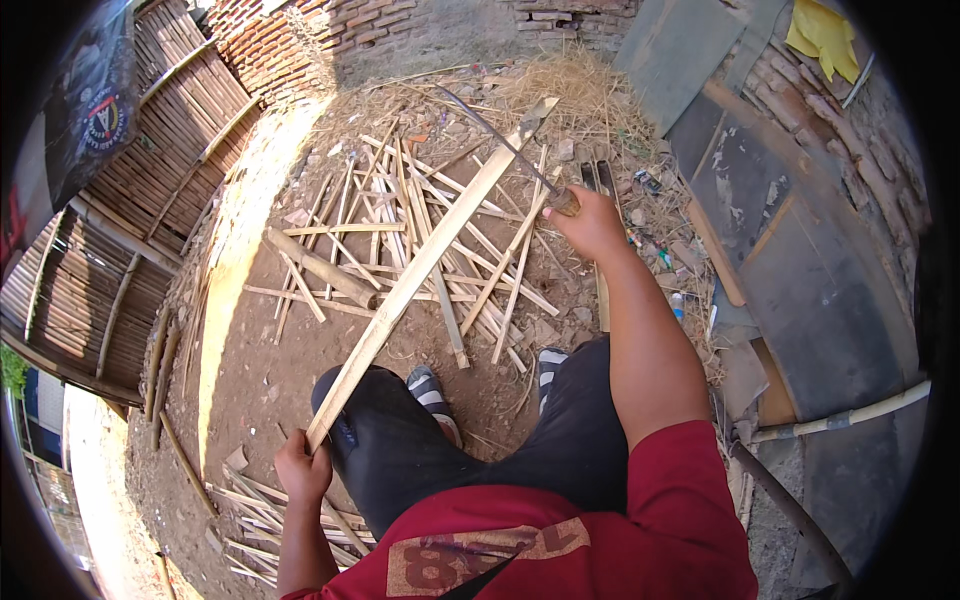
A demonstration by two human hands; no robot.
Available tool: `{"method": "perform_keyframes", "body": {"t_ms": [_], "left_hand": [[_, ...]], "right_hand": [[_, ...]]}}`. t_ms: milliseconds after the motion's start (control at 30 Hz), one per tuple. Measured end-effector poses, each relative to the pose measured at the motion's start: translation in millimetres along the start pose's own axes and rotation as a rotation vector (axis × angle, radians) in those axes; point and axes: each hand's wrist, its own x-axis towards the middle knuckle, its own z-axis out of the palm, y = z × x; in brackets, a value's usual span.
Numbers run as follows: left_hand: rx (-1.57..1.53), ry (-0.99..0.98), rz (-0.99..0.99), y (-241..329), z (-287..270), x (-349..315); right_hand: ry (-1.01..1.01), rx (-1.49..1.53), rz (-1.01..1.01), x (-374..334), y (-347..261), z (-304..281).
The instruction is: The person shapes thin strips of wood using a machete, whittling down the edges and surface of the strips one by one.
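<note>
My left hand is closed around the lower end of a long split bamboo slat. The slat slants up and away to the right, passing over my left knee. My right hand grips the wooden handle of a long knife with a thin, slightly curved dark blade. Near its far end, the slat is crossed by the blade; whether the edge is cutting into it I cannot tell. Beneath the slat, several thin bamboo strips lie criss-crossed on the ground.
A thick round bamboo piece rests left of the slat. More strips are piled beside my left forearm. Dark panels lean along the right, near a pale pole. A bamboo-slat wall stands left, brick wall behind.
</note>
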Motion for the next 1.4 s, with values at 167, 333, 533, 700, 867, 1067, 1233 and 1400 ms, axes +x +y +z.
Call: {"method": "perform_keyframes", "body": {"t_ms": [167,333,533,700,867,1067,1233,1400], "left_hand": [[0.005,-0.014,0.004,0.4,5.2,3.4],[-0.030,-0.001,-0.017,0.7,6.9,4.6],[-0.029,-0.003,0.004,1.2,4.7,1.9],[0.018,-0.026,0.002,-4.2,4.2,0.2],[-0.016,-0.003,0.036,-7.7,9.6,0.7],[-0.018,-0.015,-0.030,-0.9,4.0,1.7],[0.030,-0.009,-0.012,2.0,-2.9,-0.8],[0.039,0.006,0.080,-9.3,-0.4,-0.3]], "right_hand": [[-0.088,0.047,-0.171,-6.8,-12.1,10.6],[-0.279,-0.094,-0.432,-18.6,-38.9,24.5],[-0.190,-0.124,-0.395,-14.6,-27.9,18.3],[-0.137,-0.033,-0.087,-0.2,-6.8,-2.1],[-0.101,-0.004,-0.126,0.9,-4.8,0.7],[-0.308,-0.122,-0.345,-12.9,-44.1,3.4],[-0.179,-0.031,-0.175,2.4,-8.4,5.6],[0.063,0.067,0.011,20.9,37.1,9.5]]}}
